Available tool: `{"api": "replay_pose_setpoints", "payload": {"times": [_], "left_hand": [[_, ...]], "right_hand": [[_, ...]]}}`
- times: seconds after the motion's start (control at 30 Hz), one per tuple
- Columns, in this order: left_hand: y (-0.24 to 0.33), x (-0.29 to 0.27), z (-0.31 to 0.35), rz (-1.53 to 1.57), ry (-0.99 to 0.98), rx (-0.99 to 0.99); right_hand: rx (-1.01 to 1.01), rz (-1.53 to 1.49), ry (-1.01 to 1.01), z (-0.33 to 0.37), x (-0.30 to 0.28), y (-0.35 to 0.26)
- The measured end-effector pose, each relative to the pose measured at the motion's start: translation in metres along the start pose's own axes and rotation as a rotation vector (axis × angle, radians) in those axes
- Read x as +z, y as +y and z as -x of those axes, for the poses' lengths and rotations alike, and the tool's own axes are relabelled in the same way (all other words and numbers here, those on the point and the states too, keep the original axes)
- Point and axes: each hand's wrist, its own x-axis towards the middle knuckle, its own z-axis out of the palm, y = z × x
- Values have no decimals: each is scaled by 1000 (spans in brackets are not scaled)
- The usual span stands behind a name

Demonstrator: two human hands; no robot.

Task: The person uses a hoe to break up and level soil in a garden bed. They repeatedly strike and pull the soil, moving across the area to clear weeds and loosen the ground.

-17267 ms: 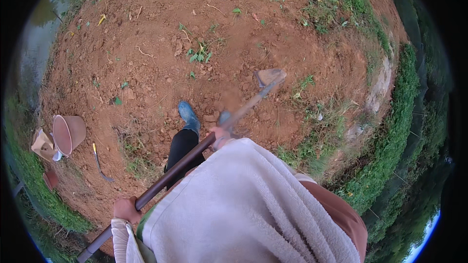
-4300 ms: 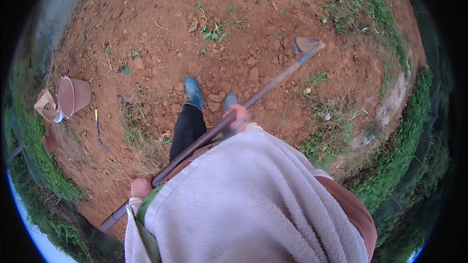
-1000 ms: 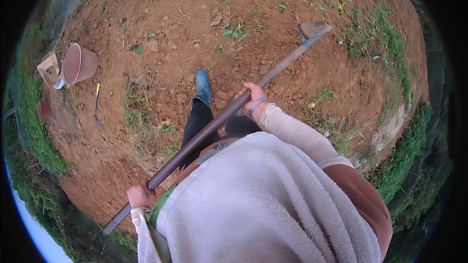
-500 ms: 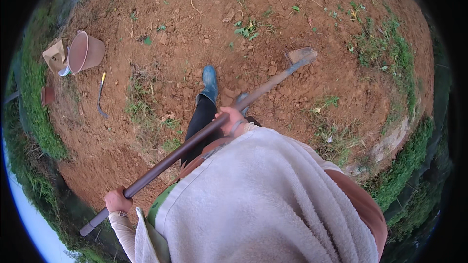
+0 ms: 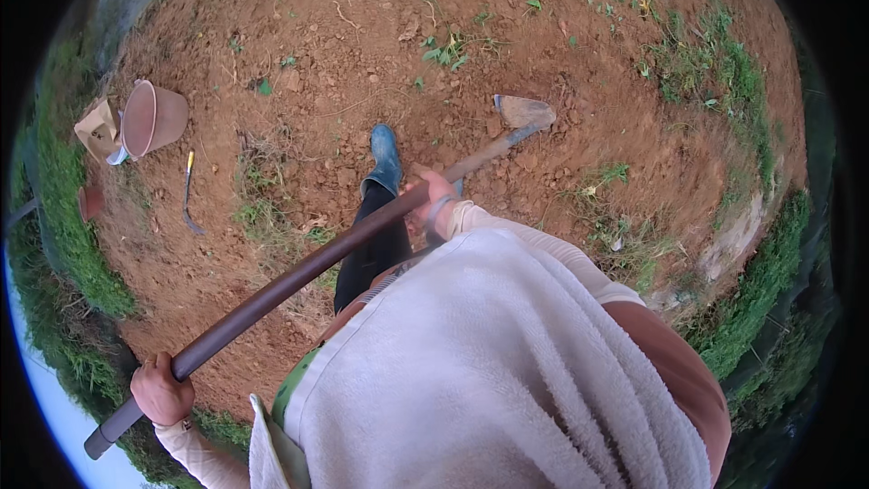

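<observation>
I hold a hoe (image 5: 299, 278) slantwise across my front, its long dark brown handle running from lower left to upper right. My left hand (image 5: 164, 391) is wrapped round the handle near its butt end. Farther along, my right hand (image 5: 433, 197) grips it close to my front leg. The soil-smeared metal blade (image 5: 527, 112) is at the far end, over loose reddish soil right of my blue rubber boot (image 5: 384, 147); whether it touches the ground I cannot tell. My other boot is mostly hidden behind the handle and right hand.
A brownish bucket (image 5: 156, 118) lies tilted at the left beside a paper bag (image 5: 97, 129). Near them are a yellow-handled sickle (image 5: 189, 190) and a small reddish pot (image 5: 90, 203). Weeds (image 5: 715, 54) grow at the right. A pale towel (image 5: 489, 353) covers my front.
The hoe has shifted to the left, its butt end moving farther out to the lower left with my left hand. Its blade has come nearer my boot and shows more of its face.
</observation>
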Motion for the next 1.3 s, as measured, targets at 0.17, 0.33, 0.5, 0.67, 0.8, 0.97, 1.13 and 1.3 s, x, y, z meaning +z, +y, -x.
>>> {"api": "replay_pose_setpoints", "payload": {"times": [0.17, 0.33, 0.5, 0.67, 0.8, 0.97, 1.13, 1.3], "left_hand": [[-50, -85, 27, -350, 241, -58], [-42, -105, 41, -446, 291, -182], [-4, -13, 32, -154, 150, -187], [74, 111, 24, 355, -246, -159], [145, 158, -15, 473, -350, -69], [218, 127, -72, 583, -108, 104], [242, 57, -93, 728, -112, 397], [181, 60, -61, 472, -285, 266]], "right_hand": [[197, -82, -267, 20, 39, 54], [201, -102, -372, 42, 61, 51], [71, 14, -312, 22, 19, 5], [-69, 87, -112, 9, -59, -71], [-358, 64, -44, 37, -72, -134], [-652, -55, -157, 54, -55, -221], [-631, -46, -90, 23, -42, -226], [-335, -19, -7, -35, -34, -117]]}}
